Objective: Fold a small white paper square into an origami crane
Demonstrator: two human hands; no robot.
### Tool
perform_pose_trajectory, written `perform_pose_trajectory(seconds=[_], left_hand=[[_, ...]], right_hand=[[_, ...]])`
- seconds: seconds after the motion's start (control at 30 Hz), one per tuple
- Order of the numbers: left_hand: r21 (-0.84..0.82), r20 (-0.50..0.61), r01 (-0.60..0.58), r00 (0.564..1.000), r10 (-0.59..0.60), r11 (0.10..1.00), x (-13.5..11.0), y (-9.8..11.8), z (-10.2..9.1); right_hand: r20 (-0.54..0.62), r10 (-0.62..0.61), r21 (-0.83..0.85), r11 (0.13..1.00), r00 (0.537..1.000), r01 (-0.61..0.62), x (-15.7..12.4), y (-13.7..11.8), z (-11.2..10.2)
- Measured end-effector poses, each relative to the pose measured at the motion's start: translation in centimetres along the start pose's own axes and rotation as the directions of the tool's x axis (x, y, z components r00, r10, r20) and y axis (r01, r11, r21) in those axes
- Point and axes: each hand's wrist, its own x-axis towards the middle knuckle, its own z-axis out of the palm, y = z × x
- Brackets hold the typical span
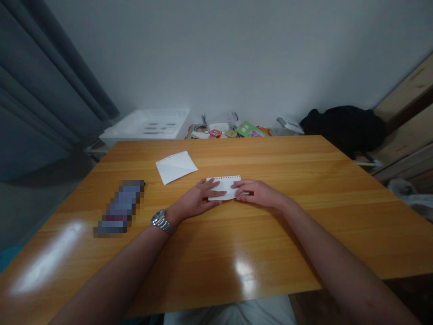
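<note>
Folded paper point(226, 184) pinned flat in the middle of the table point(304, 180)

The left hand point(196, 201) and right hand point(259, 193) lie open, fingers pressing the paper's two ends down; its near edge and corners are hidden beneath them. A second sheet point(176, 167) lies apart, further left. The block point(120, 208) left of the watch point(162, 221) is blurred beyond telling

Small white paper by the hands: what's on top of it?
The left hand and right hand rest on the paper; its perforated top edge shows, parts under the fingers are hidden.
</note>
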Motion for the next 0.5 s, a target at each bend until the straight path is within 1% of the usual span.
perform_pose_trajectory(seconds=[0.1,0.2,0.37,0.5], left_hand=[[-0.012,-0.001,0.027,1.0,-0.027,1.0,0.0,0.0,0.1],[-0.035,-0.049,0.043,0.998,-0.045,0.998,0.1,-0.2,0.5],[-0.108,-0.182,0.077,0.979,-0.096,0.991,0.5,-0.3,1.0],[-0.146,-0.233,0.143,0.957,-0.174,0.979,0.7,0.0,1.0]], right_hand=[[-0.012,0.01,-0.013,1.0,1.0,-0.01,0.0,0.0,0.1],[-0.034,0.025,-0.022,0.999,0.999,-0.026,0.0,0.0,0.3],[-0.161,0.054,0.005,0.999,0.985,-0.054,0.3,0.2,0.7],[-0.232,0.104,-0.006,0.994,0.967,-0.108,0.6,-0.2,1.0]])
